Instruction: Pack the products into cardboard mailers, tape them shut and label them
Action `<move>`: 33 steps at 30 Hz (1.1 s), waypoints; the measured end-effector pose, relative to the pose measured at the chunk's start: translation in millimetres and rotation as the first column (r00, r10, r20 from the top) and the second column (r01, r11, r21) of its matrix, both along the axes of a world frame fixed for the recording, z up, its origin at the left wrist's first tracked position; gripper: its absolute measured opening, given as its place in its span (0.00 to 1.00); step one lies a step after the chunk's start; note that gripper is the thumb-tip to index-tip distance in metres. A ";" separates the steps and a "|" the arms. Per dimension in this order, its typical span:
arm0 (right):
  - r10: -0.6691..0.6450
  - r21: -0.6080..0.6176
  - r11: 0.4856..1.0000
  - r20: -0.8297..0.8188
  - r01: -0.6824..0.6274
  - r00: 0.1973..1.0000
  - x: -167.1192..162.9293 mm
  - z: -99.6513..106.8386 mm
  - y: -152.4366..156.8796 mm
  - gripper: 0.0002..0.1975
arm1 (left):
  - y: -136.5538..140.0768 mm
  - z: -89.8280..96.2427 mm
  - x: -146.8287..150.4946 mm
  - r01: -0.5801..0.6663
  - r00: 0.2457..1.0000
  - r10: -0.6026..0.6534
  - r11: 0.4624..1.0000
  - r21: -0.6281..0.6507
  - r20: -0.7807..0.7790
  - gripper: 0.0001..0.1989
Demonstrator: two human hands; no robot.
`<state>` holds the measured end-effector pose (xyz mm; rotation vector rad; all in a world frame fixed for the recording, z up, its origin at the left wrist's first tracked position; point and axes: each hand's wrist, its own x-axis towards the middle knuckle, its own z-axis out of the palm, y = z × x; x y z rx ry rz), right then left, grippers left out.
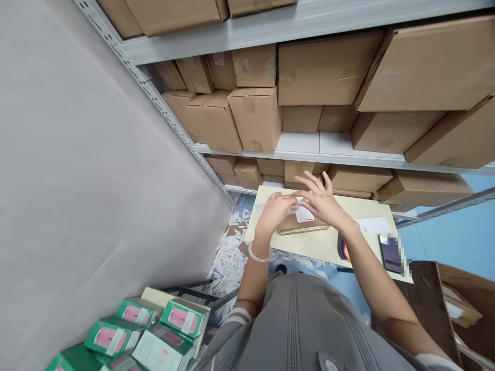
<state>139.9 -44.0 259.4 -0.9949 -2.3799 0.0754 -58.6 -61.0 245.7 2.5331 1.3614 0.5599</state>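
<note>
A small brown cardboard box (286, 223) lies on the cream table (328, 246) in front of me. Over its top is a white label (305, 214) with a small yellow mark at one corner. My left hand (279, 208) bends over the left end of the box, its fingers closed at the label's upper edge. Lower fingers of my right hand (319, 198) meet my left fingertips at the label, while its other fingers are stretched out and apart. Part of the label is hidden under the fingers. Whether the label is stuck to the box I cannot tell.
Right of the box lie white paper (373, 225), a phone (391, 253) and a dark round item (342, 248) partly behind my forearm. Shelves (340, 161) of cartons stand ahead. Paper strips (228, 260) litter the floor. Green boxes (110, 337) are at lower left, an open carton (425, 293) at right.
</note>
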 end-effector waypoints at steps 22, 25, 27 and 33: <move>-0.722 -0.707 0.663 -0.515 0.248 0.462 111.2 -66.8 25.4 0.20 | 8.9 -11.4 -39.3 -0.463 0.772 0.511 0.860 -0.215 0.379 0.12; -0.785 -0.740 0.616 -0.546 0.270 0.292 139.5 -97.2 33.2 0.15 | 16.9 -22.0 -20.1 -0.452 0.765 0.517 0.856 -0.252 0.383 0.11; -0.845 -0.797 0.534 -0.509 0.281 0.162 161.2 -120.3 38.2 0.10 | 22.3 -30.2 -6.9 -0.421 0.779 0.506 0.859 -0.289 0.370 0.11; -0.952 -0.896 0.298 -0.303 0.328 0.037 218.3 -178.8 32.1 0.09 | 32.1 -51.6 22.9 -0.337 0.816 0.457 0.874 -0.351 0.354 0.14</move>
